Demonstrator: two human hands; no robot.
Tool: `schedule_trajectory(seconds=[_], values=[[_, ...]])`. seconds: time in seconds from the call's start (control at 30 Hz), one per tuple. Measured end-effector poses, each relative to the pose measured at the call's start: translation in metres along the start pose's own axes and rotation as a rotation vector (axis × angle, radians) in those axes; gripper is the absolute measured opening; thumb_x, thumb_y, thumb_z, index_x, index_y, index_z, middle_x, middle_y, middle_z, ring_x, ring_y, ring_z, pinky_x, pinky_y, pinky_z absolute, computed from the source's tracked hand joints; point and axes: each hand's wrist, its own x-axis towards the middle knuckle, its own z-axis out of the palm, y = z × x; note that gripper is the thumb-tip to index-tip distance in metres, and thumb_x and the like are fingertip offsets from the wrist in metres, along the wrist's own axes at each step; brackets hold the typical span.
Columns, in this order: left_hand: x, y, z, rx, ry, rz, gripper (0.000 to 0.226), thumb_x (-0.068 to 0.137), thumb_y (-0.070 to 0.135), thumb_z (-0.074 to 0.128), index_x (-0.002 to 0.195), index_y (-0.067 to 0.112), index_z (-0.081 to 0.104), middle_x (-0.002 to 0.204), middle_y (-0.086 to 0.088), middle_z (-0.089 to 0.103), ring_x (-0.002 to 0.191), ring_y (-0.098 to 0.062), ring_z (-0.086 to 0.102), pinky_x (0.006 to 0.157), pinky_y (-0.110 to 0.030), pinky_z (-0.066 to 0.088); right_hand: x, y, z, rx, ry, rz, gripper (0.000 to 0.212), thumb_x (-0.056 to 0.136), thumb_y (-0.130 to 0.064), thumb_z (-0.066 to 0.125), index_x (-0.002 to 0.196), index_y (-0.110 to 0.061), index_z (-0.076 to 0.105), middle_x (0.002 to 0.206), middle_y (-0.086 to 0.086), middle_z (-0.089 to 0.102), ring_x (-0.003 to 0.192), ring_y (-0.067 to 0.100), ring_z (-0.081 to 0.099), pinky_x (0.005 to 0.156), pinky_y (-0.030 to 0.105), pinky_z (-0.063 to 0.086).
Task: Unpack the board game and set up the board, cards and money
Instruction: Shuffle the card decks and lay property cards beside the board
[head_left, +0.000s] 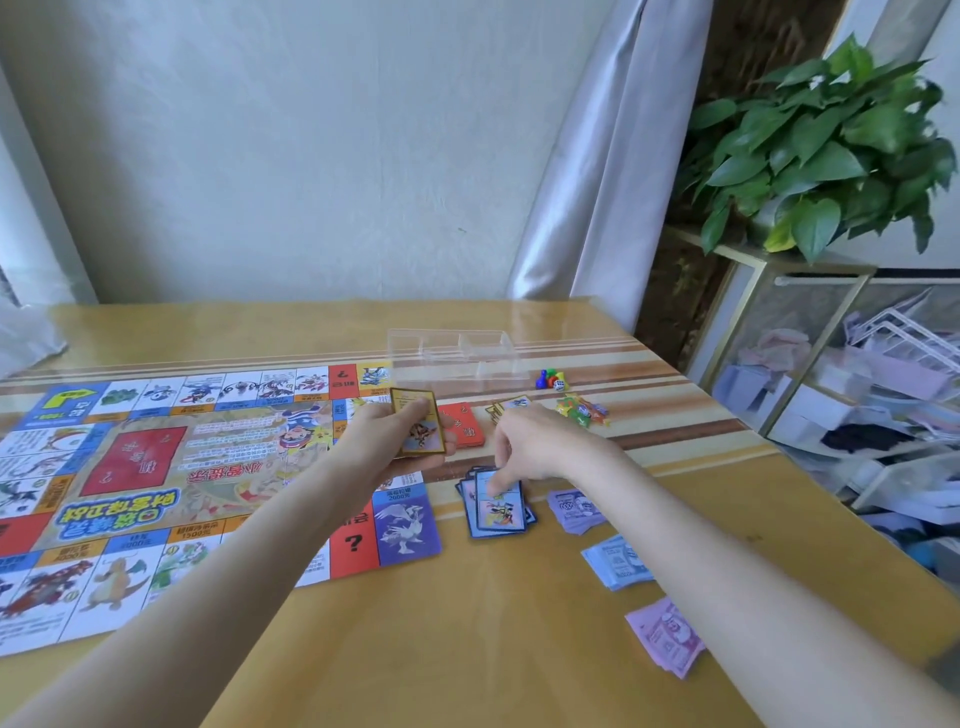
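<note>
The colourful game board (156, 478) lies unfolded on the left of the wooden table (467, 623). My left hand (384, 436) holds a stack of gold-bordered cards (418, 423) above the board's right edge. My right hand (524, 447) reaches down, its fingertips on the top card of a blue-bordered pile (496, 506). A red card pile (462, 423) and a few gold cards (511, 404) lie just behind my hands. Three money piles sit to the right: purple (574, 510), blue (618, 562) and pink (667, 642).
A clear plastic tray (452, 358) stands at the back of the table. Coloured pawns and a die (551, 380) lie beside it, with small coloured pieces (582, 410) nearby. A potted plant (821, 150) tops a glass-fronted shelf unit (831, 374) on the right.
</note>
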Motion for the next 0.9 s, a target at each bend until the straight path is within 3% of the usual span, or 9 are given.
schedule_trajectory(seconds=[0.07,0.13,0.27,0.43,0.53,0.67,0.73,0.8,0.9], values=[[0.003,0.002,0.002,-0.012,0.023,-0.017,0.024,0.096,0.021,0.051,0.103,-0.001,0.057,0.091,-0.014,0.068,0.075,-0.019,0.066,0.056,-0.023,0.058,0.002,0.0,-0.006,0.008,0.059,-0.018,0.042,0.072,-0.036,0.078,0.101,-0.01,0.063,0.101,0.0,0.061,0.093,0.019,0.058,0.078,0.034,0.049],[0.006,0.004,0.005,-0.028,0.015,-0.038,0.019,0.095,0.021,0.052,0.097,0.002,0.058,0.089,-0.012,0.068,0.072,-0.017,0.065,0.056,-0.023,0.058,0.003,0.002,-0.016,0.227,0.114,-0.061,0.047,0.071,-0.037,0.079,0.109,-0.016,0.058,0.105,-0.005,0.057,0.096,0.013,0.055,0.079,0.03,0.045],[0.014,0.009,0.023,0.015,-0.045,-0.03,0.015,0.096,0.018,0.05,0.089,0.008,0.059,0.072,-0.002,0.07,0.068,-0.017,0.066,0.051,-0.021,0.054,0.006,0.001,-0.028,0.423,0.118,-0.241,0.059,0.071,-0.035,0.079,0.116,-0.026,0.041,0.12,-0.012,0.043,0.111,0.009,0.046,0.084,0.03,0.04],[0.03,0.008,0.041,0.066,-0.087,0.007,0.01,0.093,0.012,0.051,0.094,0.005,0.059,0.084,-0.007,0.062,0.082,-0.026,0.059,0.083,-0.035,0.053,0.025,0.004,-0.027,0.357,0.179,-0.301,0.039,0.073,-0.017,0.076,0.098,-0.019,0.046,0.103,0.001,0.054,0.067,0.006,0.046,0.063,0.029,0.039],[0.033,0.008,0.038,0.052,-0.152,0.01,0.015,0.095,0.016,0.05,0.095,0.006,0.062,0.093,-0.012,0.065,0.091,-0.027,0.063,0.089,-0.039,0.053,0.038,0.021,-0.03,0.724,0.232,-0.24,0.025,0.08,0.005,0.062,0.084,-0.019,0.053,0.089,0.005,0.062,0.067,0.019,0.06,0.066,0.034,0.049],[0.039,0.004,0.026,0.168,-0.046,0.089,0.016,0.096,0.009,0.047,0.094,0.006,0.062,0.096,-0.015,0.067,0.083,-0.023,0.065,0.087,-0.039,0.054,0.052,0.051,-0.032,0.747,0.325,-0.026,0.035,0.085,0.015,0.038,0.107,-0.01,0.047,0.081,0.005,0.063,0.062,0.011,0.055,0.054,0.021,0.044],[0.042,0.002,0.022,0.112,-0.011,0.093,0.018,0.096,0.007,0.046,0.087,0.008,0.061,0.087,-0.009,0.066,0.072,-0.016,0.064,0.077,-0.03,0.055,0.056,0.055,-0.027,0.758,0.267,0.004,0.03,0.088,0.011,0.042,0.111,-0.007,0.05,0.081,0.004,0.064,0.066,0.011,0.056,0.057,0.021,0.044],[0.045,0.002,0.024,0.05,-0.007,0.088,0.017,0.097,0.007,0.046,0.088,0.007,0.06,0.083,-0.007,0.064,0.069,-0.013,0.063,0.071,-0.027,0.056,0.056,0.051,-0.024,0.965,0.117,-0.049,0.016,0.091,-0.003,0.054,0.106,-0.006,0.059,0.09,0.005,0.067,0.077,0.012,0.061,0.067,0.024,0.048],[0.048,0.005,0.034,-0.052,0.016,0.109,0.016,0.097,0.01,0.045,0.09,0.009,0.06,0.08,-0.004,0.063,0.065,-0.011,0.062,0.077,-0.029,0.054,0.054,0.042,-0.021,1.15,-0.028,-0.129,0.013,0.087,-0.007,0.062,0.099,-0.011,0.064,0.087,0.002,0.07,0.075,0.01,0.064,0.067,0.021,0.051]])
